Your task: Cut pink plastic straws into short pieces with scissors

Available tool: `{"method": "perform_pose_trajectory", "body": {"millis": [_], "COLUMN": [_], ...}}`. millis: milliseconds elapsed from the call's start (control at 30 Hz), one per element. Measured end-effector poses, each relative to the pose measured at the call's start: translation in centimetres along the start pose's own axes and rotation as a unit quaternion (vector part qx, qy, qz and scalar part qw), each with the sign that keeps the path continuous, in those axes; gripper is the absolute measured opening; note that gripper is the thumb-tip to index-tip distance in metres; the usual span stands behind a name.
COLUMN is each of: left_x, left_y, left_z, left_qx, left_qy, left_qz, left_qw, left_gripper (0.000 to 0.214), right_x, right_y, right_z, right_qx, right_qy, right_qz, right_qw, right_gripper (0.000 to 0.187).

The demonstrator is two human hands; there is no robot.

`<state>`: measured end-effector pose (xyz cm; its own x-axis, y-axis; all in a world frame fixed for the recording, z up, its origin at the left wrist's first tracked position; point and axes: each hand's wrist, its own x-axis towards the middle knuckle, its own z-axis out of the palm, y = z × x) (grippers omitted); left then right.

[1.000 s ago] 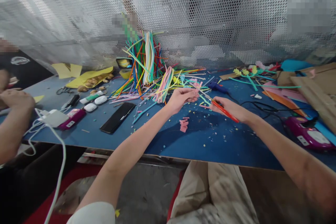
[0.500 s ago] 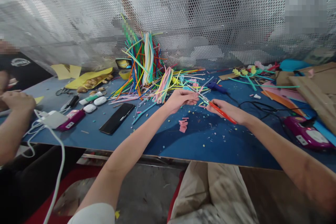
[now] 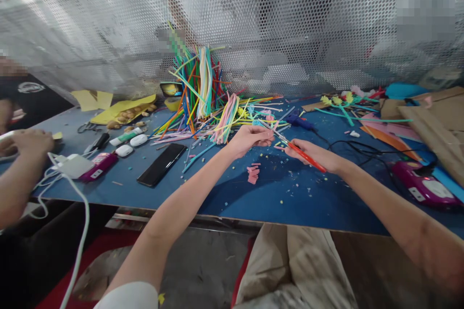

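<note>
My left hand is closed in a pinch on a small pink strip; most of it is hidden by the fingers. Close beside it, my right hand grips a pair of scissors by the red handles. Their metal blades point up and left, just past the left fingertips. Whether the blades touch the strip, I cannot tell. On the blue table below the hands lies a small heap of cut pink pieces, with tiny scraps scattered around.
Colourful pipe cleaners stand bunched behind my hands. A black phone lies left, near white cases and a purple power strip. A blue glue gun trails a cord toward another purple power strip. A co-worker's hand is far left.
The scissor blades have shifted slightly up and left, close to my left fingertips. The pink strip's end that stuck out beyond the fingers no longer shows there. The co-worker's hand has moved slightly.
</note>
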<state>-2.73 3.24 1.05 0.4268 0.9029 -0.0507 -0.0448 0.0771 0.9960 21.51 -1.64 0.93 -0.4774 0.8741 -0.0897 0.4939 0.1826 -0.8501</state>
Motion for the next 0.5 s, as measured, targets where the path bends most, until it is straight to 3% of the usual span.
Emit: {"method": "perform_pose_trajectory", "body": {"millis": [500], "left_x": [-0.28], "left_y": [0.32], "left_z": [0.03], "left_qx": [0.055], "left_qy": [0.009], "left_qz": [0.056], "left_qw": [0.997], "left_gripper": [0.03], "right_x": [-0.33], "right_y": [0.09], "right_z": [0.48], "right_qx": [0.08], "right_qy": [-0.014], "right_qz": [-0.025], "right_qw": [0.996], "right_gripper": [0.042]}}
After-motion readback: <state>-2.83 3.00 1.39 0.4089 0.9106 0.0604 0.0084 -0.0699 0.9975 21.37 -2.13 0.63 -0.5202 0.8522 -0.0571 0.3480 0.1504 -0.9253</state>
